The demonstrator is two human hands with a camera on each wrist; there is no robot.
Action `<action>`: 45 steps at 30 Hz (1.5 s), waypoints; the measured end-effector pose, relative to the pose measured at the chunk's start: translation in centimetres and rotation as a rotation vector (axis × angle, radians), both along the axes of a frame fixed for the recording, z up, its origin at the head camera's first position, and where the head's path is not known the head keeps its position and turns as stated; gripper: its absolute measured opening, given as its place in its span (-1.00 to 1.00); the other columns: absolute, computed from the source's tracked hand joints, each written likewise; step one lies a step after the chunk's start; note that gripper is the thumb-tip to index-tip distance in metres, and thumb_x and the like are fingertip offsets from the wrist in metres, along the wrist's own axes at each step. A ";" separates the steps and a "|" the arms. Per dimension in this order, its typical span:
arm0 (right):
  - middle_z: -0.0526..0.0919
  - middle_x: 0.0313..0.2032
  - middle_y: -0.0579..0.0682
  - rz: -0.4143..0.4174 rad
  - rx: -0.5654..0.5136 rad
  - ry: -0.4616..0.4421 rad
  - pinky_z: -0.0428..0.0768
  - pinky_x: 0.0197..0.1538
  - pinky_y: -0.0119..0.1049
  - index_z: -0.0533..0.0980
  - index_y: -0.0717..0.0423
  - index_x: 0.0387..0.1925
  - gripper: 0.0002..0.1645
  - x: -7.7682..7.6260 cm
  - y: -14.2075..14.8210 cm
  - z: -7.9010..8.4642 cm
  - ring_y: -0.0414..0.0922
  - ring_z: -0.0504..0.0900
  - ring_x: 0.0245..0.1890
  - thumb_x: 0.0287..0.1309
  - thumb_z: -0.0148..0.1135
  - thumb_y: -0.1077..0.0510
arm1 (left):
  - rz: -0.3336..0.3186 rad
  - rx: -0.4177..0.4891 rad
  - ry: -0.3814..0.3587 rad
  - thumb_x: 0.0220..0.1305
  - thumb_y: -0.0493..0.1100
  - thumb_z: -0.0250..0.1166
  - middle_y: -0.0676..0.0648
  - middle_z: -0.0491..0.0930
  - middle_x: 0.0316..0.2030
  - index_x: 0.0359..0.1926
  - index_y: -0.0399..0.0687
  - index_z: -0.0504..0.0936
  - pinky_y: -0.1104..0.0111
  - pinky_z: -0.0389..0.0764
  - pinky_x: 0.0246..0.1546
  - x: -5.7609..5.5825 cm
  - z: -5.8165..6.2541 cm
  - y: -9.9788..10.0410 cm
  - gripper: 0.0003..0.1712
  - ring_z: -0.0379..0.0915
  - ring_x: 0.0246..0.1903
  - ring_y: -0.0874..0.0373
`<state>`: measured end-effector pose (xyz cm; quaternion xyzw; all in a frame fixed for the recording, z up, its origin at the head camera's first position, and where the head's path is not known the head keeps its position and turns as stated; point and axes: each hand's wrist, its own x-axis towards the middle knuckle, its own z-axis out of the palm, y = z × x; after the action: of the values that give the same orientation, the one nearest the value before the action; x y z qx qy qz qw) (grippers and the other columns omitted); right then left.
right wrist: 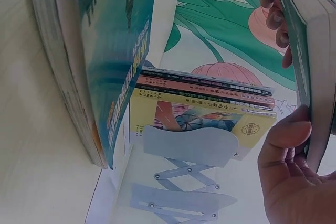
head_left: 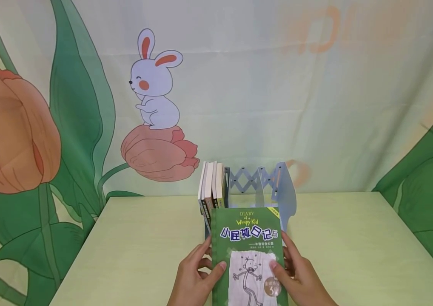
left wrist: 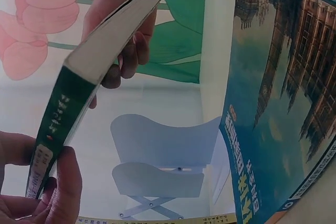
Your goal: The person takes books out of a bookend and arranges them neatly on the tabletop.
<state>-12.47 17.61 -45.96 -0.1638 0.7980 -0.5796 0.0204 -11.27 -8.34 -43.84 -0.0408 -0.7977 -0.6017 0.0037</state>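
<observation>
On the left, the left hand (head_left: pixel 195 276) is gripping the near-left edge of a green book (head_left: pixel 250 255), its thumb pressing on the cover and its fingers curling behind. Just beyond, a row of books (head_left: pixel 212 182) is standing at the left end of a metal rack (head_left: pixel 285 191). In the middle, the green book is hanging above the desk (head_left: pixel 143 242) in front of the rack, its front cover facing the wearer. A blue book (left wrist: pixel 283 98), showing only in the 2 wrist views, is lying near the rack's base. On the right, the right hand (head_left: pixel 302 276) is pinching the opposite edge, again thumb in front and fingers behind.

The step seems to be carrying or turning the green book with 2 hands before shelving it. The next move is probably calling for turning it spine outward, then lowering it into the slot just right of the row, clearing the dividing panel.
</observation>
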 end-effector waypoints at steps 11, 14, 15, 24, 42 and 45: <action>0.67 0.00 0.18 0.025 0.069 0.041 0.62 -0.24 -0.37 -0.06 0.12 0.53 -0.16 0.0 0.2 -0.3 -0.34 0.63 -0.33 0.40 0.10 0.14 | -0.025 -0.025 -0.023 0.21 -0.02 0.39 -0.13 0.53 -0.16 0.45 -0.13 0.26 0.43 0.61 -0.44 0.0 -0.5 -0.3 -0.14 0.58 -0.39 0.30; 0.67 -0.01 0.19 0.020 0.080 0.009 0.62 -0.28 -0.37 -0.06 0.11 0.53 -0.15 0.0 0.2 -0.3 -0.33 0.61 -0.35 0.39 0.12 0.12 | -0.035 -0.015 -0.034 0.20 -0.04 0.40 -0.14 0.53 -0.15 0.47 -0.14 0.21 0.43 0.62 -0.44 0.1 -0.7 -0.4 -0.11 0.59 -0.42 0.29; 0.67 0.00 0.19 0.019 0.080 -0.004 0.62 -0.28 -0.36 -0.06 0.10 0.53 -0.15 0.1 0.2 -0.3 -0.33 0.62 -0.35 0.39 0.12 0.12 | -0.037 -0.009 -0.036 0.20 -0.05 0.40 -0.14 0.53 -0.14 0.48 -0.14 0.20 0.43 0.63 -0.44 0.1 -0.8 -0.4 -0.10 0.59 -0.42 0.29; 0.67 -0.01 0.21 0.051 0.065 -0.066 0.64 -0.30 -0.35 -0.10 0.09 0.54 -0.13 0.2 0.4 -0.6 -0.31 0.66 -0.33 0.40 0.12 0.08 | -0.064 -0.004 -0.042 0.20 -0.09 0.40 -0.16 0.50 -0.15 0.48 -0.15 0.19 0.43 0.64 -0.49 0.2 -1.1 -0.5 -0.10 0.59 -0.45 0.28; 0.68 -0.04 0.19 0.078 0.095 -0.214 0.61 -0.29 -0.39 -0.14 0.14 0.54 -0.03 0.1 0.6 -1.2 -0.23 0.67 -0.38 0.35 0.18 0.02 | -0.108 -0.072 -0.056 0.16 -0.10 0.43 -0.10 0.51 -0.25 0.42 -0.23 0.26 0.42 0.61 -0.58 0.2 -1.8 -0.9 -0.13 0.60 -0.50 0.26; 0.68 -0.04 0.18 0.086 0.095 -0.235 0.61 -0.29 -0.40 -0.15 0.16 0.54 -0.02 0.0 0.7 -1.3 -0.22 0.67 -0.39 0.35 0.18 0.01 | -0.110 -0.084 -0.072 0.14 -0.11 0.44 -0.09 0.52 -0.27 0.41 -0.22 0.28 0.41 0.60 -0.57 0.3 -2.0 -0.9 -0.14 0.60 -0.49 0.23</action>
<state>-12.51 18.29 -47.29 -0.1278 0.8088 -0.5550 0.1464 -11.00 -9.25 -45.80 -0.0628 -0.8185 -0.5680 -0.0598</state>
